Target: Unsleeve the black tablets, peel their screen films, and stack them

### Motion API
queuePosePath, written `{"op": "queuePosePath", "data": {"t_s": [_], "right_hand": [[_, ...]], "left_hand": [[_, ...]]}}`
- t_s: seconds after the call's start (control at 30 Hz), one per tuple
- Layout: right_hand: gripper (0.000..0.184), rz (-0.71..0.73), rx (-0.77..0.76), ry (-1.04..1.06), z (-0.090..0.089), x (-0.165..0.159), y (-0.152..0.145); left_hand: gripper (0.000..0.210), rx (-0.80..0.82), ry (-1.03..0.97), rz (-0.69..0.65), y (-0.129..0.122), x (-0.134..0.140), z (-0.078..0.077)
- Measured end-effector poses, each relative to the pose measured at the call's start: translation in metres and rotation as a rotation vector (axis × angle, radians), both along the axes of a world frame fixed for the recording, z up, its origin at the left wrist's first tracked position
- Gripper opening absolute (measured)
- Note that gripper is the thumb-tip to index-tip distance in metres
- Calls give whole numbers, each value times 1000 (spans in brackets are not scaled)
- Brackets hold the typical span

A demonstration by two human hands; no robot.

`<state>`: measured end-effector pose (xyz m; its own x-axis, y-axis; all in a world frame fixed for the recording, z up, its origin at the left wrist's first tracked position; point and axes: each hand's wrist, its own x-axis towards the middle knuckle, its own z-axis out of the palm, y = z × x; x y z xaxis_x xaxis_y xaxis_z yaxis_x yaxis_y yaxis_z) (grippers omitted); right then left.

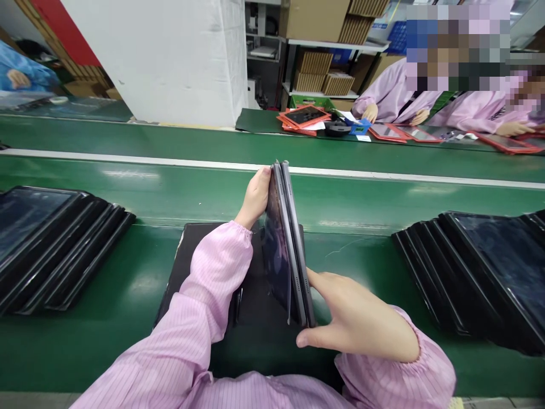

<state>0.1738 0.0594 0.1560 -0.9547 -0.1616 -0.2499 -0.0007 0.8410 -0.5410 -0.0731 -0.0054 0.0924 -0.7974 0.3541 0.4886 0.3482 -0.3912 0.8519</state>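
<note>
Two grey tablets stand on edge, pressed together, over a black mat on the green bench. My left hand grips their far upper end, fingers wrapped around the left face. My right hand holds the near lower end, thumb under the edge and fingers against the right side. A thin clear film seems to cling to the left tablet's dark screen.
Fanned stacks of dark tablets lie at the left and right. A green conveyor belt runs behind. Across it, co-workers in pink sleeves work by orange-framed tablets. Shelves with cardboard boxes stand behind.
</note>
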Motion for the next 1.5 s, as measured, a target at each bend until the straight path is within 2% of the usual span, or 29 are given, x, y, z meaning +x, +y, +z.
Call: {"op": "queuePosePath", "data": {"t_s": [0.2, 0.5, 1.13, 1.5], "right_hand": [[112, 22, -12, 27, -2, 3, -4], [126, 6, -80, 7, -2, 3, -6], [118, 24, -96, 24, 1, 6, -6], [127, 25, -123, 2, 3, 9, -5]], "left_hand": [[64, -15, -44, -49, -2, 7, 5], [62, 4, 25, -106, -1, 16, 13], [55, 29, 111, -168, -4, 28, 19], [54, 15, 164, -181, -6, 34, 26]]}}
